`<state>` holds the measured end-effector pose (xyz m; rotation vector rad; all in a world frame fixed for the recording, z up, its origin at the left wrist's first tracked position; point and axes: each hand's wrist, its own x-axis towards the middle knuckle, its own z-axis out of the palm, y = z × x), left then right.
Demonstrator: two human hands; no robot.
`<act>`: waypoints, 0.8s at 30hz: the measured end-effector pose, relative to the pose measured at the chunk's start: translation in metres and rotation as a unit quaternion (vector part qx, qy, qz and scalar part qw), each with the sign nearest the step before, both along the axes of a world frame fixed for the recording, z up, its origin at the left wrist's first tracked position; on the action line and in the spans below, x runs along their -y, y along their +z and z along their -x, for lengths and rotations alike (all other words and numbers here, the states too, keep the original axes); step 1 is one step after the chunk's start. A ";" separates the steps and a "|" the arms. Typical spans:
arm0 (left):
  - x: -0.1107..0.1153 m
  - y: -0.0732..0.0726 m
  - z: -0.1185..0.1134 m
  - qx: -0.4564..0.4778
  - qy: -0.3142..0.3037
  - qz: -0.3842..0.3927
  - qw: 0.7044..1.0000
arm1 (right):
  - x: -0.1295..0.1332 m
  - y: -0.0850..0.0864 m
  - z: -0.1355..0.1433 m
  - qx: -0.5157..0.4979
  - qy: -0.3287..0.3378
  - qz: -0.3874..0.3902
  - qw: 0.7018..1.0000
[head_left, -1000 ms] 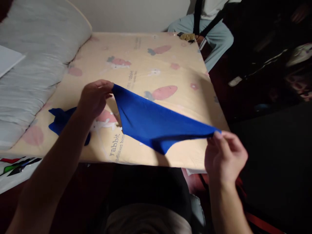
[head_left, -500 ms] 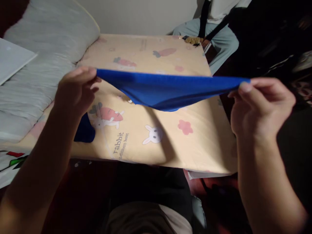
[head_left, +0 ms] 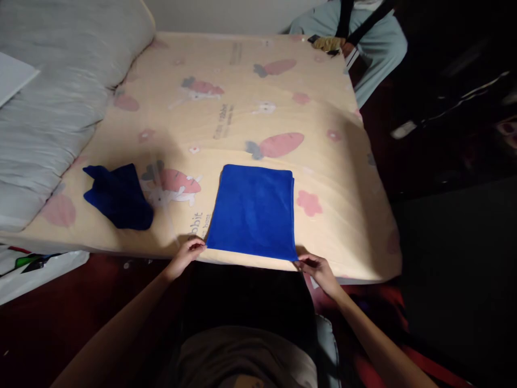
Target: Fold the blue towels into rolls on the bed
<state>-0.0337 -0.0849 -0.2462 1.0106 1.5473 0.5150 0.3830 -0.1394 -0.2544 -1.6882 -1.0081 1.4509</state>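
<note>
A blue cloth [head_left: 254,213] lies flat and nearly square on the bed's cream, rabbit-and-carrot printed sheet [head_left: 238,121], close to the near edge. My left hand [head_left: 189,256] pinches its near left corner between thumb and fingers. At the near right corner, my right hand [head_left: 315,268] pinches the cloth the same way. A second blue cloth [head_left: 121,196] lies crumpled on the sheet to the left, touched by neither hand.
Grey bedding [head_left: 52,97] is heaped along the left, with a white flat object [head_left: 14,78] on it. A white bag [head_left: 52,272] sits at the lower left. Another person's legs [head_left: 377,46] and hands are at the far right corner, by a yellowish item [head_left: 326,44].
The blue cloth, stretched taut in the air between my raised hands before, is now down flat on the sheet. Both hands have moved down and closer together. The crumpled cloth now shows fully.
</note>
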 end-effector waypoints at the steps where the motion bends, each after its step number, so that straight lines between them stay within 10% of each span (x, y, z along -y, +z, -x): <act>1: 0.002 -0.002 0.002 -0.006 -0.013 -0.002 1.000 | 0.003 -0.003 0.000 0.000 0.005 -0.004 1.000; 24: 0.015 -0.010 0.010 -0.062 -0.137 -0.078 0.986 | 0.047 -0.024 -0.007 0.157 0.038 -0.114 0.980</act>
